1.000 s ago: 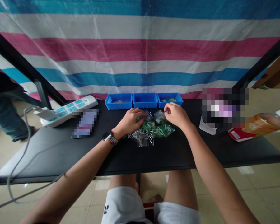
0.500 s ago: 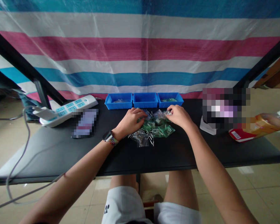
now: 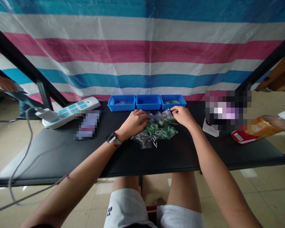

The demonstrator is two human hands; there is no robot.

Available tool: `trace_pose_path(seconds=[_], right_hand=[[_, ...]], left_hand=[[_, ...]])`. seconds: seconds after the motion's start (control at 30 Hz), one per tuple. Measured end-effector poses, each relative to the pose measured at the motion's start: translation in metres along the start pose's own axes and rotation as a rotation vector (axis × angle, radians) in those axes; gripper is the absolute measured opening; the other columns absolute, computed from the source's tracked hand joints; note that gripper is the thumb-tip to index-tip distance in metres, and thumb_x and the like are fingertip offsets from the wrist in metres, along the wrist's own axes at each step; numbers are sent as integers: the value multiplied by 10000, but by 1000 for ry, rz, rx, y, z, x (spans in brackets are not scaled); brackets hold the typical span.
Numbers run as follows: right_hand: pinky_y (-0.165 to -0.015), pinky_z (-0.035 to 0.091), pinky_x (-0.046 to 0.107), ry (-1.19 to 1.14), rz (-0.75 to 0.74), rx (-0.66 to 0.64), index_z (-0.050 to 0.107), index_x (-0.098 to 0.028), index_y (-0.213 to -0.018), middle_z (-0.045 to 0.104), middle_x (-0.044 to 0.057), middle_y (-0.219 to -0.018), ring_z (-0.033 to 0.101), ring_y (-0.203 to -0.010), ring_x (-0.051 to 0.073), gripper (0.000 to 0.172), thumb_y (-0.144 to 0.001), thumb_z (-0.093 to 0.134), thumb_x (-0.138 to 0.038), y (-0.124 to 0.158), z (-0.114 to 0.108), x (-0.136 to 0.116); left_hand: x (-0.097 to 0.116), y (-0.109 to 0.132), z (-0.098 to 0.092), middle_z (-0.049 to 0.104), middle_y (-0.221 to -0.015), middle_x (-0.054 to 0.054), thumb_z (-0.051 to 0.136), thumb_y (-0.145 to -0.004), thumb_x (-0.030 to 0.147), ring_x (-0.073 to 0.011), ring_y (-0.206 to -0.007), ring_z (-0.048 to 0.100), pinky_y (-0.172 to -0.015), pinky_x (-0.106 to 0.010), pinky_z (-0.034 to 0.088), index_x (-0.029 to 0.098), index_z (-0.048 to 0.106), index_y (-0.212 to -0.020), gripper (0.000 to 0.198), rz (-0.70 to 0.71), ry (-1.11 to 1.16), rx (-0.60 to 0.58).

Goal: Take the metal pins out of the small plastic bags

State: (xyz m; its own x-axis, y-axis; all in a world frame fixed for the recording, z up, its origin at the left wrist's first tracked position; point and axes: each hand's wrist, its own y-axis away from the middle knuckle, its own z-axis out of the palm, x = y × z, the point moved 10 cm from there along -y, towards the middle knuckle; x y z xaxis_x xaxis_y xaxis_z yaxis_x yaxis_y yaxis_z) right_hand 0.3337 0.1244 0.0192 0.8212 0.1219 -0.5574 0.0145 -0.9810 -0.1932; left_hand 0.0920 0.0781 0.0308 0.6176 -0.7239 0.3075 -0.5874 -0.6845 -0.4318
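A loose pile of small plastic bags, clear and green (image 3: 166, 132), lies mid-table with thin metal pieces (image 3: 154, 139) scattered among them. My left hand (image 3: 134, 124) rests at the pile's left side, fingers bent and thumb apart from them, with no object visible in its grasp. At the upper right of the pile is my right hand (image 3: 182, 116), index finger stretched toward a clear bag (image 3: 166, 113). Its fingers look loose and hold nothing I can see. Behind the pile stand three blue bins: left (image 3: 121, 108), middle (image 3: 148, 107) and right (image 3: 174, 107). Small bags show in the outer two.
On the left of the black table (image 3: 128, 161) lie a white power strip (image 3: 72, 110) with a cable and a blurred phone-like object (image 3: 89, 125). A bottle (image 3: 261, 128) lies to the right, beside a pixelated item. A striped sheet (image 3: 144, 50) hangs behind; another person's hand (image 3: 3, 83) shows far left.
My right hand has let go of a clear bag at the pile's upper right and opened slightly. My left hand has stayed in place. Another person's hand has come into view at far left.
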Motion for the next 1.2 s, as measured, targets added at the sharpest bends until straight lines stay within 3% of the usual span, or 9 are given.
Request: trace_pose_path(seconds=[0.13,0.33,0.53,0.67,0.77,0.83,0.93,1.03,1.2], right_hand=[[-910,559,344,180,71,-30,827,-145,-1042,823,151,-1043,776,-965,285,225,-846,742,-215,4,2,12],[-791,532,308,40,158,-134,765,-192,-758,806,95,-850,762,-846,247,86,-809,798,-253,3,13,24],[-741,523,306,-129,131,104,702,-204,-777,753,43,-781,714,-781,224,27,-763,709,-226,-3,-19,21],[-645,557,308,-443,53,250,722,-212,-982,709,2,-777,670,-649,191,239,-755,682,-274,0,-27,2],[-579,602,321,-783,-21,145,746,-216,-946,728,19,-861,681,-643,184,243,-760,721,-371,4,-3,-25],[-652,660,363,-975,-21,34,767,-208,-884,749,34,-871,721,-728,209,256,-741,791,-419,9,18,-42],[-769,693,420,-1157,39,-177,786,-208,-896,771,31,-827,747,-731,214,248,-747,828,-402,19,47,-64],[-804,694,431,-1269,65,-327,789,-206,-885,782,31,-829,758,-697,204,196,-753,795,-350,27,61,-78],[-638,644,302,-1161,-13,-288,791,-210,-842,739,2,-762,705,-657,158,229,-725,895,-376,29,56,-83]], left_hand=[[0,0,0,772,-1257,-93,579,-991,189,-293,-1148,689,-1054,-489,521,237,791,-1190,295,0,-1,3],[0,1,1,769,-1261,-106,572,-1002,199,-296,-1145,688,-1057,-504,520,224,788,-1207,299,18,-4,0],[0,1,1,764,-1260,-96,562,-996,197,-305,-1126,674,-1041,-511,512,245,797,-1209,320,17,-16,-1],[4,1,-2,752,-1234,-104,510,-1034,212,-316,-1128,657,-1044,-512,501,253,773,-1274,359,-4,-42,-4],[14,1,-15,694,-1336,-135,502,-1085,283,-324,-1216,642,-1083,-510,494,255,621,-1515,447,7,-19,61],[24,1,-25,648,-1418,-159,542,-1096,331,-325,-1297,621,-1119,-504,484,244,533,-1591,503,58,13,120],[36,2,-35,684,-1378,-143,611,-1086,357,-306,-1255,643,-1102,-477,496,252,666,-1420,355,137,43,175],[35,3,-42,758,-1174,-98,619,-1088,350,-265,-1084,685,-1018,-433,520,246,751,-1157,181,118,98,227],[9,7,-50,753,-934,-52,606,-1086,355,-188,-846,694,-809,-310,547,205,719,-1025,197,-101,290,369]])
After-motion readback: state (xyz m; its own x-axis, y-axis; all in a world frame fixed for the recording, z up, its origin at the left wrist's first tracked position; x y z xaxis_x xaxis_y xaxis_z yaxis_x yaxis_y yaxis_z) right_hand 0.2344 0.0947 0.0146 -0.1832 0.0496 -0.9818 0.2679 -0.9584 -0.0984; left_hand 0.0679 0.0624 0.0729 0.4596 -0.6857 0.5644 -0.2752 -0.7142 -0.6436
